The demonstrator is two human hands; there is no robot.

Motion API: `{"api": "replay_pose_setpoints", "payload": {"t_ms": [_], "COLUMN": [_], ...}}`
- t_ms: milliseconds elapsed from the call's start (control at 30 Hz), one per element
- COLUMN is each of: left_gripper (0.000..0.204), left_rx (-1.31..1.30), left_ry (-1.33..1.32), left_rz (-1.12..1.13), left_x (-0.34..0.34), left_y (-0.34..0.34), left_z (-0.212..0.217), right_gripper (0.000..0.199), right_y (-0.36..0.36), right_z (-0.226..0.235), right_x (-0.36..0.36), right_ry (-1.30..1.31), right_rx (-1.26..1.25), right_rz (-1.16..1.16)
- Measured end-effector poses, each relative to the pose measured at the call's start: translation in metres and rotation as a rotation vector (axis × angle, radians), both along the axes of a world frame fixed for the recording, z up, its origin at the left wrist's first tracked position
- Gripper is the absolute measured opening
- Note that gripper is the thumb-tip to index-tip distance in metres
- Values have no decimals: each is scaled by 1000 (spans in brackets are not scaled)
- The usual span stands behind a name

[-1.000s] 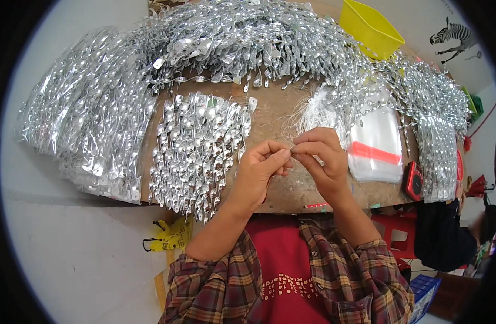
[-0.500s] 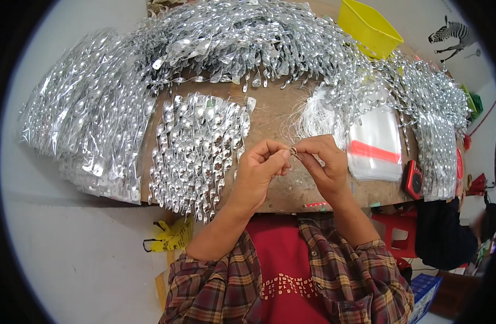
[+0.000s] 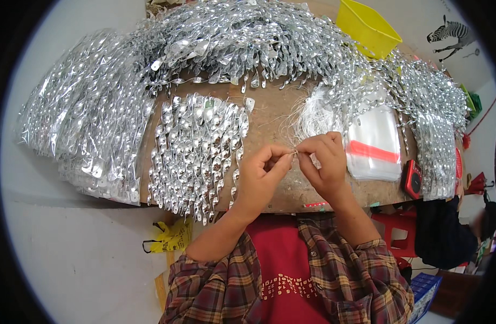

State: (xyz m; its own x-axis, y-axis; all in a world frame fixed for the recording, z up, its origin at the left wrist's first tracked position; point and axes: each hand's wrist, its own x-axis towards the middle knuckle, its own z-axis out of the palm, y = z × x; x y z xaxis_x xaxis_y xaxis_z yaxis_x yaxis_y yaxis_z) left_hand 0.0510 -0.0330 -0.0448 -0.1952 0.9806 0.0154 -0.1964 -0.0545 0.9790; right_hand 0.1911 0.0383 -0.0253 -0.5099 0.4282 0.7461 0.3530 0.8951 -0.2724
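Observation:
My left hand [image 3: 261, 175] and my right hand [image 3: 324, 164] meet over the brown table [image 3: 269, 116], fingertips pinched together on a small silver piece [image 3: 294, 154] and a fine thread. Just beyond them lies a bundle of white thread [image 3: 313, 116]. To the left of my left hand a batch of silver spiral ornaments [image 3: 196, 154] lies in rows on the table. A stack of clear plastic bags [image 3: 373, 143] with a red strip sits to the right of my right hand.
Heaps of silver spiral ornaments [image 3: 232, 38] ring the table's far side and right side, with bagged ones [image 3: 86, 135] piled at the left. A yellow bin [image 3: 367, 27] stands at the back right. A small red device [image 3: 412, 179] lies by the bags.
Both hands stayed in place above the table edge. The fingertips shifted slightly while working the small piece and thread.

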Motion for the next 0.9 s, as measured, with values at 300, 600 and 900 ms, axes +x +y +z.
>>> {"api": "replay_pose_setpoints", "payload": {"t_ms": [300, 600, 900], "left_gripper": [13, 14, 14], "left_rx": [-37, -97, -98], "left_ry": [-38, -313, -375], "left_rz": [-70, -65, -73], "left_x": [-11, -12, -9], "left_y": [-2, 3, 4], "left_z": [9, 9, 8], "right_gripper": [5, 35, 14], "right_y": [4, -2, -1], "right_z": [-5, -13, -5], "right_x": [12, 6, 1], "right_ry": [207, 250, 191], "right_rx": [-512, -1154, -666], "right_rz": [78, 389, 165]}}
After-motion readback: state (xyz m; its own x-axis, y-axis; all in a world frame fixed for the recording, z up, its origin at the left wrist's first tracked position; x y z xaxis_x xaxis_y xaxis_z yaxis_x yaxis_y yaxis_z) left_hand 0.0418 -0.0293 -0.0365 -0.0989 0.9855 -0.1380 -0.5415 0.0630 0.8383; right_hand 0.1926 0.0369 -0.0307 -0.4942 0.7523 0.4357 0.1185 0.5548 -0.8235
